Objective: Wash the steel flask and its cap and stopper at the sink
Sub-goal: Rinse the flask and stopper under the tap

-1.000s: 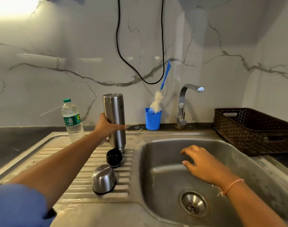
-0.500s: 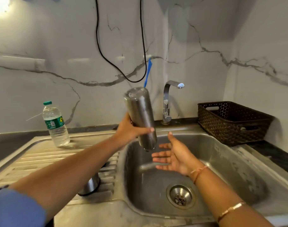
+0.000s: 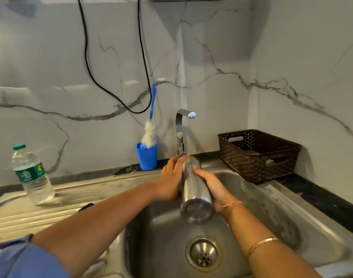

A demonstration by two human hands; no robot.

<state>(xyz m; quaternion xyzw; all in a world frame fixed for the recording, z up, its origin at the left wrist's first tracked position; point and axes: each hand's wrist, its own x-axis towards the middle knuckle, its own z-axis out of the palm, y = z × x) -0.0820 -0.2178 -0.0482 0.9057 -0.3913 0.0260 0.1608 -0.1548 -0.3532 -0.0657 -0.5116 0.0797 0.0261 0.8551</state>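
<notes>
- The tall cylindrical brushed-steel flask (image 3: 193, 189) has left the ribbed draining board at 9 o'clock, where it stood upright a second ago, and now hangs tilted over the stainless-steel sink basin (image 3: 271, 215), base towards the camera, top pointing to 12 o'clock under the bent chrome tap (image 3: 181, 131).
- The left hand (image 3: 171, 177) is wrapped round the flask's upper left side; the right hand (image 3: 211, 187), which was open and empty half a second ago, has closed on its right side. Both hands grip the flask.
- No water can be seen running from the tap, so I judge the washing proper has not begun; the flask is only brought into place.
- Cap and stopper are mostly hidden behind the left forearm; only a dark sliver (image 3: 86, 206) shows at 9 o'clock, and I cannot tell which it is.
- The blue-handled bottle brush (image 3: 149, 133) in its blue plastic cup (image 3: 147, 157) waits at 11 o'clock, untouched.
</notes>
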